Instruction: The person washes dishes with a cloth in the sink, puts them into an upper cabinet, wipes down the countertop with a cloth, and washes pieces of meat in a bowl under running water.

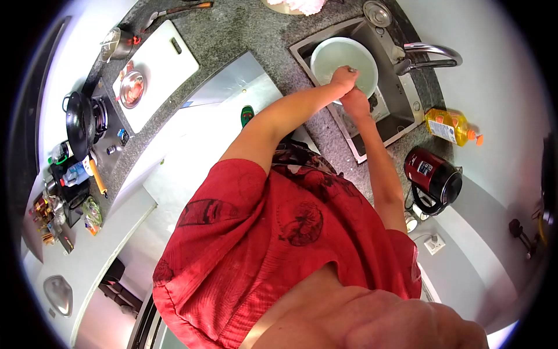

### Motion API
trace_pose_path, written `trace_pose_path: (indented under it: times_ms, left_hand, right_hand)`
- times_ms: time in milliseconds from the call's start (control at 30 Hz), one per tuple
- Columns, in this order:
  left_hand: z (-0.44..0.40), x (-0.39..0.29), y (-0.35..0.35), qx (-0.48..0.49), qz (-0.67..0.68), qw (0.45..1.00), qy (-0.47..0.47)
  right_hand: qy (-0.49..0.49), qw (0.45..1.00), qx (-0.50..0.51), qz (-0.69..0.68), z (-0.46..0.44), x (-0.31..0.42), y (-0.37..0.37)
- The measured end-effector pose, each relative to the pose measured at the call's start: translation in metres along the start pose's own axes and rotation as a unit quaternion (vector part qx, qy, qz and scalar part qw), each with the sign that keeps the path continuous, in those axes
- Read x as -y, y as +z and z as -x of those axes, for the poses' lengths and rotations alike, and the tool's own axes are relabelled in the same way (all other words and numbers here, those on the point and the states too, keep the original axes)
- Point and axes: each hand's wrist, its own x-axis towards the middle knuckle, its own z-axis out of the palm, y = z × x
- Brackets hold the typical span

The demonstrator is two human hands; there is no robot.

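Note:
A white bowl (322, 61) with cloudy water in it rests in the metal sink (401, 104). Over its near side, my left hand (344, 79) is closed, with its fingers curled together. My right hand (355, 104) is pressed up against it at the bowl's near rim, its fingers also closed. Whatever lies between the two hands is hidden. Part of a dark thing shows in the sink beside my right hand.
Right of the sink are the faucet (433, 55), a yellow soap bottle (450, 127) and a red kettle (430, 177). On the left, a white cutting board (163, 70) carries a metal bowl (132, 89) of meat. Beyond it stand a wok (80, 125) and a pot (119, 43).

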Motion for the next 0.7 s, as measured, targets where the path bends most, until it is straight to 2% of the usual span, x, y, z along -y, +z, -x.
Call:
trace_pose_path:
  times_ms: [33,100,167,200,233,300,333,367,433,467,500,567,600,633,700]
  left_hand:
    - [0.009,0.001,-0.008,0.002,-0.002,1.0,-0.001]
    - [0.027,0.003,-0.027,0.012,0.014,1.0,0.013]
    - [0.008,0.047,-0.043,0.073,0.164,0.984,0.001]
    - [0.024,0.035,-0.067,0.106,0.173,0.979,-0.021]
    - [0.044,0.02,-0.084,0.099,0.172,0.98,-0.025]
    - [0.075,0.002,-0.118,0.201,0.285,0.936,-0.051]
    - [0.077,0.005,-0.124,0.176,0.278,0.944,-0.037]
    - [0.08,0.01,-0.135,0.152,0.279,0.947,-0.036]
    - [0.092,0.007,-0.167,0.093,0.143,0.976,0.134]
    - [0.094,0.006,-0.189,-0.04,-0.074,0.969,0.233]
    - [0.105,-0.001,-0.217,-0.064,-0.076,0.969,0.226]
    - [0.133,-0.024,-0.273,-0.226,-0.198,0.897,0.325]
    - [0.14,-0.022,-0.304,-0.222,-0.284,0.879,0.312]
    - [0.137,-0.008,-0.33,-0.234,-0.282,0.878,0.308]
    - [0.121,0.041,-0.382,-0.257,-0.504,0.77,0.296]
  right_hand:
    - [0.002,1.0,0.0,-0.002,0.006,0.002,0.002]
    - [0.012,0.966,-0.095,-0.24,0.021,0.008,0.007]
    - [0.029,0.96,-0.059,-0.272,0.038,0.017,-0.011]
    - [0.048,0.952,-0.024,-0.302,0.042,0.02,-0.016]
    - [0.044,0.951,-0.017,-0.305,0.042,0.019,-0.012]
    - [0.162,0.846,0.013,-0.508,0.035,0.016,-0.001]
    - [0.179,0.816,0.009,-0.55,0.03,0.022,0.002]
    - [0.186,0.823,-0.013,-0.537,0.022,0.016,0.025]
    - [0.112,0.824,0.001,-0.555,0.02,0.043,0.018]
    - [0.105,0.821,-0.006,-0.561,0.02,0.054,0.017]
    - [0.1,0.818,-0.014,-0.566,0.022,0.064,0.016]
    - [0.097,0.814,0.022,-0.573,0.023,0.067,0.026]
    - [0.111,0.806,0.039,-0.58,0.026,0.07,0.035]
    - [0.103,0.81,0.047,-0.575,0.031,0.076,0.043]
    - [0.127,0.817,0.09,-0.556,0.041,0.092,0.058]
